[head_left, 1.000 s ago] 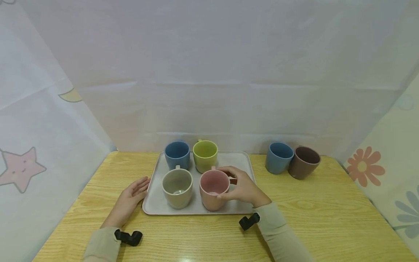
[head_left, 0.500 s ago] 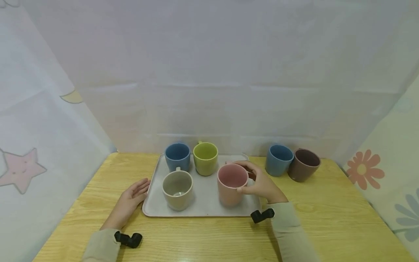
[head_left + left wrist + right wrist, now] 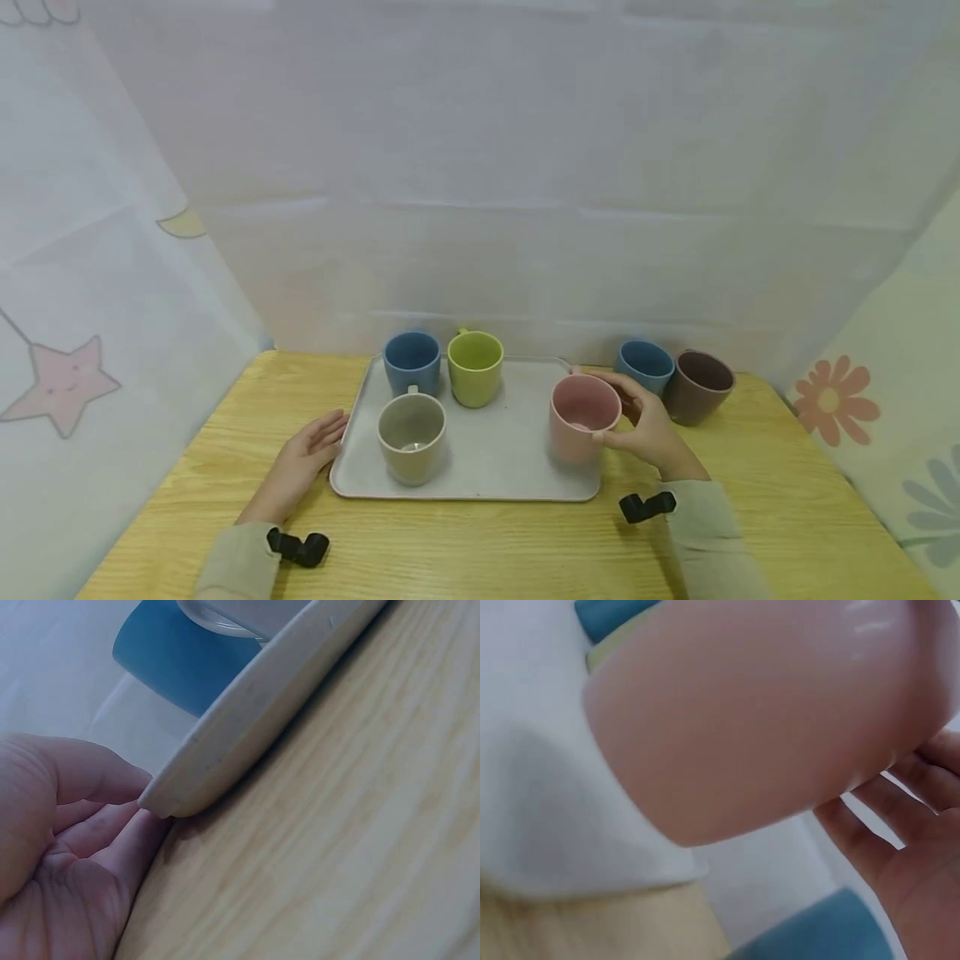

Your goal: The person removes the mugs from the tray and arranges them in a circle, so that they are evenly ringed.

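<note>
My right hand (image 3: 654,427) grips a pink mug (image 3: 576,433) by its side, thumb at the near rim and fingers round the far side. The mug is over the right end of a pale tray (image 3: 495,467), its base tilted off the surface in the right wrist view, where the mug wall (image 3: 765,712) fills much of the picture. My left hand (image 3: 300,458) rests on the table at the tray's left edge, fingers extended. In the left wrist view its fingers touch the tray rim (image 3: 247,705). A grey-beige mug (image 3: 412,442) stands on the tray near that side.
A blue mug (image 3: 412,367) and a lime-green mug (image 3: 475,371) stand at the back of the tray. Right of the tray, another blue mug (image 3: 645,365) and a brown mug (image 3: 699,387) stand side by side on the wooden table (image 3: 420,550). A cloth backdrop (image 3: 525,183) rises behind.
My right hand has carried the pink mug rightward, from beside the grey-beige mug to the tray's right end. My left hand has stayed at the tray's left edge.
</note>
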`<state>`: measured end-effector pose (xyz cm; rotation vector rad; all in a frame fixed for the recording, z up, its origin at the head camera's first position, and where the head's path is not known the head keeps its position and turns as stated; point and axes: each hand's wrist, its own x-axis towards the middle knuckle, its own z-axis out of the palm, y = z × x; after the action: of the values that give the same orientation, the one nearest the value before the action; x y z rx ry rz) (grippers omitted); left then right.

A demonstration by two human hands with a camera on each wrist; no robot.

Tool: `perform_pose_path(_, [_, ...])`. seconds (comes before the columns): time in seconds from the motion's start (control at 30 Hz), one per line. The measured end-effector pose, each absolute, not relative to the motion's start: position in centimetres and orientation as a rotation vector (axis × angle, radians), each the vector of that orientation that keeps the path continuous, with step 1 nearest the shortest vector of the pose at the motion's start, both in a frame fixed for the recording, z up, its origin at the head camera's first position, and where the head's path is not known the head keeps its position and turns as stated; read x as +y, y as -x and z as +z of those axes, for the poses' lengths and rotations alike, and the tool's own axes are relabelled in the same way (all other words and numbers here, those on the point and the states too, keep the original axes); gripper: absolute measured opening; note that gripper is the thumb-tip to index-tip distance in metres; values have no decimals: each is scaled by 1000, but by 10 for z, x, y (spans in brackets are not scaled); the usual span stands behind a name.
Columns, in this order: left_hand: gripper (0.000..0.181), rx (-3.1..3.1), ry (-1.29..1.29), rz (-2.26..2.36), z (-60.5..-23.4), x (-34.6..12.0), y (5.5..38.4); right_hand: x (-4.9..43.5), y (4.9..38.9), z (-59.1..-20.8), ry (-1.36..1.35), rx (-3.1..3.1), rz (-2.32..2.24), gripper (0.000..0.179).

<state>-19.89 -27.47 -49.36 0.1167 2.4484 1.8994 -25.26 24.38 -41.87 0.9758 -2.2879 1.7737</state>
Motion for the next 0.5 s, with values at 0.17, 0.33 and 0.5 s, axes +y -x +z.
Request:
perform_pose_path(0.17, [59, 2423, -110, 1911, -493, -275, 199, 263, 251, -427, -909, -2218, 1892, 77])
perform_pose_path(0.33, [59, 2411, -108, 1923, -493, -276, 200, 279, 248, -435, -862, -2136, 2017, 75])
perform_pose_path(0.5, [58, 2407, -93, 1923, -491, -275, 199, 290, 248, -444, -839, -2092, 2089, 75])
